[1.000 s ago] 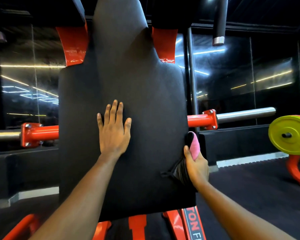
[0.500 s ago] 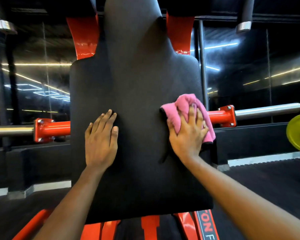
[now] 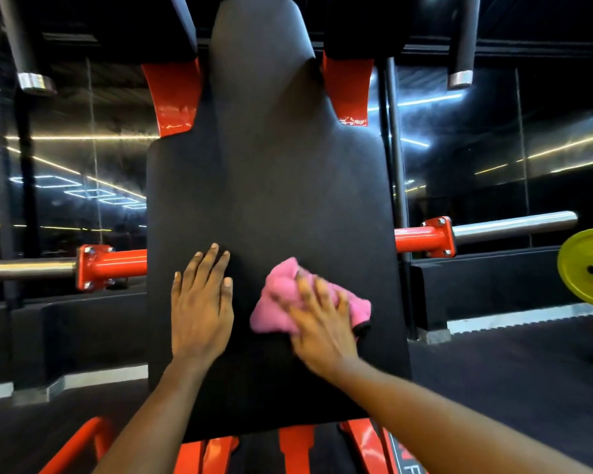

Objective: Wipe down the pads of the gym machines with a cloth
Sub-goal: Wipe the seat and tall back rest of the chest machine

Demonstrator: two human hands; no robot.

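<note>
A large black back pad (image 3: 271,186) of an orange-framed gym machine stands upright right in front of me. My left hand (image 3: 201,309) rests flat on the pad's lower left part, fingers straight and pointing up. My right hand (image 3: 322,323) presses a crumpled pink cloth (image 3: 276,302) against the pad's lower middle, with its fingers spread over the cloth. That hand is blurred by motion. The cloth's right edge shows a dark trim.
Orange sleeves with chrome bars (image 3: 514,222) stick out on both sides of the pad. A yellow weight plate (image 3: 586,268) stands at the right edge. Two black handles (image 3: 464,39) hang above. Mirrored dark walls lie behind, orange frame rails (image 3: 295,449) below.
My right hand came off the pad's right edge and has swept the cloth leftward and down across the pad. My left hand has shifted slightly left and stays flat.
</note>
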